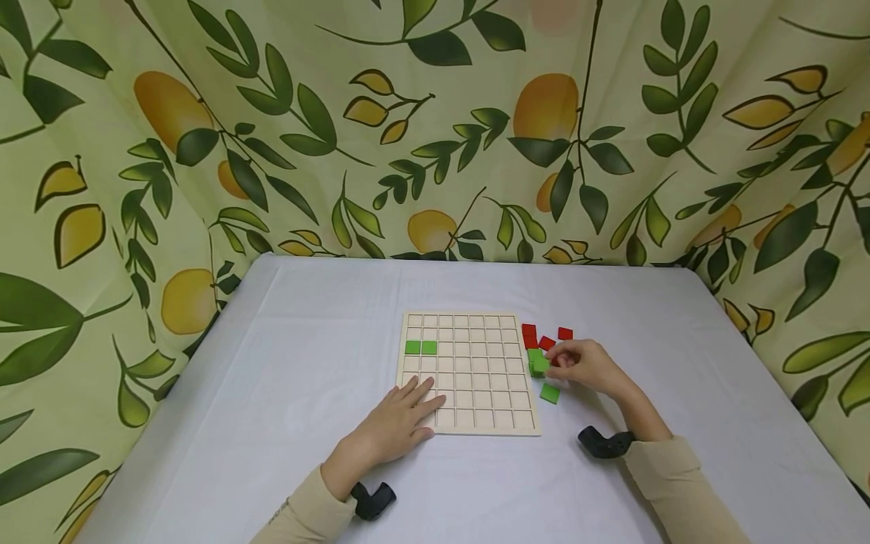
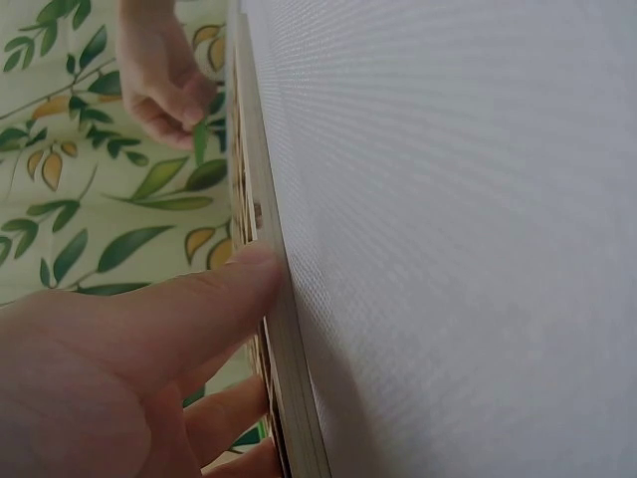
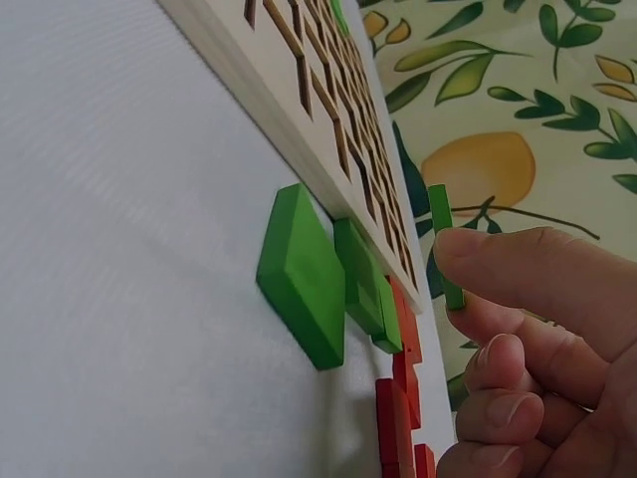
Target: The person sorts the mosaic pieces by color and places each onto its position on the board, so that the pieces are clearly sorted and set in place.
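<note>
A light wooden board [image 1: 479, 381] with a grid of square cells lies in the middle of the table. Two green square tiles [image 1: 421, 347] sit side by side in its third row, at the left. Fingers spread, my left hand [image 1: 390, 429] rests on the board's lower left part, its thumb along the front edge. Just past the right edge, my right hand [image 1: 590, 366] pinches a green tile [image 3: 440, 207] between thumb and fingers, raised above the table. Below it lie a loose green tile [image 3: 302, 279] and further green tiles [image 3: 364, 274] against the board's edge.
Several red tiles [image 1: 529, 336] lie beside the board's upper right edge, partly behind my right hand. A white cloth [image 1: 326, 317] covers the table. A curtain [image 1: 435, 151] with fruit and leaf print hangs behind it. Each wrist wears a black device [image 1: 603, 443].
</note>
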The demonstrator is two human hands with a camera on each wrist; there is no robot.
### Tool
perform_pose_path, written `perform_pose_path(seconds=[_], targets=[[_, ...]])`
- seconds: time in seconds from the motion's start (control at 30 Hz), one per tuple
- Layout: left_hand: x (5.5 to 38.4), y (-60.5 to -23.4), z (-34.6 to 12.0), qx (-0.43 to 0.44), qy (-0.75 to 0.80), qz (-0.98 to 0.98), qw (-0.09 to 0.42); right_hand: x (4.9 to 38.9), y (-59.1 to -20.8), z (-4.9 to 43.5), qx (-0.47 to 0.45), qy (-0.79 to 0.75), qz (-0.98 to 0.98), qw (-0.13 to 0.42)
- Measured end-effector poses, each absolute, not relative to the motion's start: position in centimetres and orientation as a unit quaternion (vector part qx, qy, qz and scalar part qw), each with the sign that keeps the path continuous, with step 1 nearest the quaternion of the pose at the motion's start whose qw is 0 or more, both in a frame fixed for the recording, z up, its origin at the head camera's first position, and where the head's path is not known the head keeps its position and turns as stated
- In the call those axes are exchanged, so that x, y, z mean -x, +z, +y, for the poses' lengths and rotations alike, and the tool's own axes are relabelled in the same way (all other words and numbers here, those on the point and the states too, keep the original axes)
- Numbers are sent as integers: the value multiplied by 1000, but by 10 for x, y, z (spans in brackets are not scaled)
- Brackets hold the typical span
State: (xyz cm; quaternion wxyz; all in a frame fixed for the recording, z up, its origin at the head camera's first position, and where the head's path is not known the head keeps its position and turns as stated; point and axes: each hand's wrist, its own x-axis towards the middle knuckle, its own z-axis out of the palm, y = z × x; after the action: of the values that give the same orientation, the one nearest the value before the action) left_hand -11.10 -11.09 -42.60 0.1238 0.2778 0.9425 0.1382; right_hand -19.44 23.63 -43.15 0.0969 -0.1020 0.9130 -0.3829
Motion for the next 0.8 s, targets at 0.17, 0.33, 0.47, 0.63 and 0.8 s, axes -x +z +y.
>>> perform_pose_path(seconds=[0.17, 0.33, 0.47, 0.63, 0.8], targets=[[111, -425, -111, -279, 137, 943, 123, 196, -430, 232, 97, -385, 913, 98], [111, -426, -111, -279, 137, 942, 122, 199, -429, 229, 104, -388, 911, 98], [112, -426, -112, -279, 137, 943, 122, 200, -429, 227, 110, -390, 909, 95], [112, -426, -112, -281, 137, 942, 122, 200, -426, 224, 120, -396, 906, 90], [112, -426, -111, -282, 136, 942, 122, 200, -425, 219, 118, -401, 904, 89]])
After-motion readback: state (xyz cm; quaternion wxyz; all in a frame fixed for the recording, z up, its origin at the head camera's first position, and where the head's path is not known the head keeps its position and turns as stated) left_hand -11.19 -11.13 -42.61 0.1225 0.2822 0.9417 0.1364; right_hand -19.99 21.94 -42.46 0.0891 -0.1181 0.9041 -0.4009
